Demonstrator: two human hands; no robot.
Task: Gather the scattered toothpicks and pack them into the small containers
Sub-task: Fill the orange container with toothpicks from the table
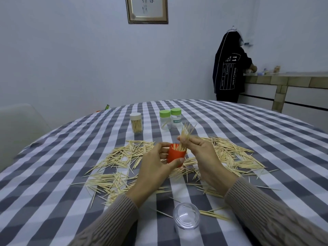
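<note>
a pale chair back [19, 121] stands at the far left, behind a desk [53, 201] draped in a grey and white checked cloth. toward the far side of the desk sits a clear jar with a white lid [136, 122], packed with toothpicks. just to its right two clear jars with green lids [170, 119] stand side by side, touching; the left one holds what looks like only a few sticks, though it is hard to tell from here. scattered toothpicks [124, 157] lie in a loose, broad mess across the middle of the desk, spreading left and right behind both hands. the left hand [156, 166] holds an orange container [175, 155] tilted a little above the mess, its fingers and thumb curled round the wall, with toothpick ends poking out of the open mouth. the right hand [202, 153] pinches a bundle of toothpicks [186, 134] between thumb and fingers right over that mouth, the lower tips in the container and the upper tips fanning upward. near the front edge a clear plastic cap [186, 217] stands by itself between the two sleeves. at the far right another person in a dark jacket [229, 68] stands at a counter [287, 80] against the wall.
</note>
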